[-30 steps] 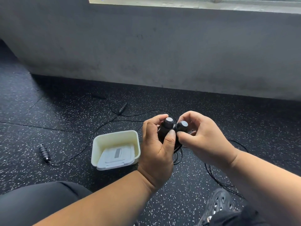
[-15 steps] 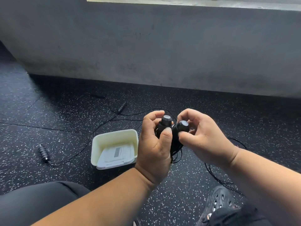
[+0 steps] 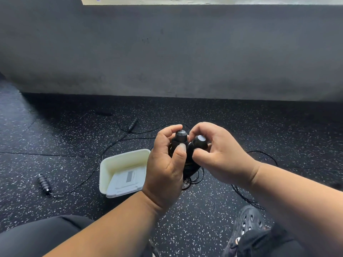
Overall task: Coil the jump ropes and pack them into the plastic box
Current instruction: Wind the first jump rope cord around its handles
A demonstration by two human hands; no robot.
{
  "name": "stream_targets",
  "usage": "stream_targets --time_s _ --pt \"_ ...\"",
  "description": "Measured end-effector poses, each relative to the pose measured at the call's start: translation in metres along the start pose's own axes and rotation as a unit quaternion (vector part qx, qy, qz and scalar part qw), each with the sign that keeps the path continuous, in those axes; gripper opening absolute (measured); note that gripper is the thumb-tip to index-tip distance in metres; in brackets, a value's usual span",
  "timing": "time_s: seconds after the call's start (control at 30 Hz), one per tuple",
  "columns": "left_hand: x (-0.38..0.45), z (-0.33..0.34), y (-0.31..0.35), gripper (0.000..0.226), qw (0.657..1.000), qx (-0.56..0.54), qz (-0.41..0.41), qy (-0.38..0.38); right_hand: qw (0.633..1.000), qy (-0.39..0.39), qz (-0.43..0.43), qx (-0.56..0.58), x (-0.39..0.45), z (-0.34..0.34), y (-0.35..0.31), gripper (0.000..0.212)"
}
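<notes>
In the head view, your left hand (image 3: 165, 169) is curled round one black handle (image 3: 180, 137) of a jump rope, thumb pressed on its side, and your right hand (image 3: 220, 154) pinches the second handle (image 3: 199, 143) just beside it, so both handles stand close together at chest height with their grey caps toward you. The thin black cord (image 3: 193, 178) hangs below your hands in small loose loops, and more of it trails over the speckled floor (image 3: 55, 145) toward your shoe (image 3: 248, 222). The plastic box (image 3: 123, 173) sits open on the floor just left of your left hand, with a white lid lying inside it. A second rope (image 3: 92, 173) is uncoiled beyond the box, one handle left of it and another farther back near the wall. The cord looks light, wiry and springy, so expect the loops to spread if you let go; the handles seem rigid and ridged, and they are the sure place to hold. Pin the loops against the handles as you lower the bundle.
</notes>
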State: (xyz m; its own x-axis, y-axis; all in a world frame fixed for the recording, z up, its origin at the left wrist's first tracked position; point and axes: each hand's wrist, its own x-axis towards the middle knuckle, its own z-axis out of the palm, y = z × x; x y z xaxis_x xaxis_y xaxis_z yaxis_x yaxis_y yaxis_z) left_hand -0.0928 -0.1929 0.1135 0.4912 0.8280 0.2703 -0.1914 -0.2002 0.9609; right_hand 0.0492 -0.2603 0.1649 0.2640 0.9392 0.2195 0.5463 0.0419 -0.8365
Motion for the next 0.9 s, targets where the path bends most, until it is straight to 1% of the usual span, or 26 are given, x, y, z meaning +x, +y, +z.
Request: stream_targets --time_s 0.07,0.2,0.3,0.43,0.53,0.67,0.7,0.77,0.83,0.9 --pt "0.000 0.000 0.000 0.036 0.999 0.030 0.025 0.001 1.000 0.009 -0.014 -0.005 -0.001 -0.001 -0.003 0.023" --pt "-0.004 0.001 -0.001 0.037 0.996 0.068 0.060 0.010 0.996 0.032 -0.059 -0.051 -0.001 -0.004 -0.007 0.017" --pt "-0.007 0.000 -0.002 0.037 0.994 0.085 0.062 0.009 0.998 0.025 -0.043 -0.026 -0.004 -0.002 -0.001 0.015" --pt "-0.007 0.000 -0.008 0.042 0.997 0.064 0.033 0.004 1.000 0.014 -0.003 0.002 -0.005 0.001 0.011 0.024" --pt "-0.005 -0.002 -0.010 0.047 0.999 0.038 0.014 0.000 1.000 0.026 0.011 0.014 -0.004 0.005 0.016 0.026" --pt "0.001 -0.008 -0.024 0.058 0.998 0.001 -0.055 -0.023 0.993 0.060 0.044 0.095 -0.003 0.007 0.020 0.023" --pt "0.003 -0.011 -0.029 0.057 0.997 0.003 -0.070 -0.029 0.992 0.058 0.051 0.105 -0.003 0.007 0.022 0.024" --pt "0.005 -0.014 -0.037 0.048 0.995 0.022 -0.082 -0.042 0.991 0.044 0.062 0.107 -0.004 0.009 0.026 0.024" --pt "0.004 -0.015 -0.042 0.040 0.994 0.019 -0.096 -0.047 0.991 0.035 0.078 0.107 -0.004 0.013 0.029 0.020" --pt "0.004 -0.015 -0.047 0.045 0.991 0.004 -0.121 -0.048 0.985 0.032 0.113 0.124 -0.001 0.017 0.035 0.013"
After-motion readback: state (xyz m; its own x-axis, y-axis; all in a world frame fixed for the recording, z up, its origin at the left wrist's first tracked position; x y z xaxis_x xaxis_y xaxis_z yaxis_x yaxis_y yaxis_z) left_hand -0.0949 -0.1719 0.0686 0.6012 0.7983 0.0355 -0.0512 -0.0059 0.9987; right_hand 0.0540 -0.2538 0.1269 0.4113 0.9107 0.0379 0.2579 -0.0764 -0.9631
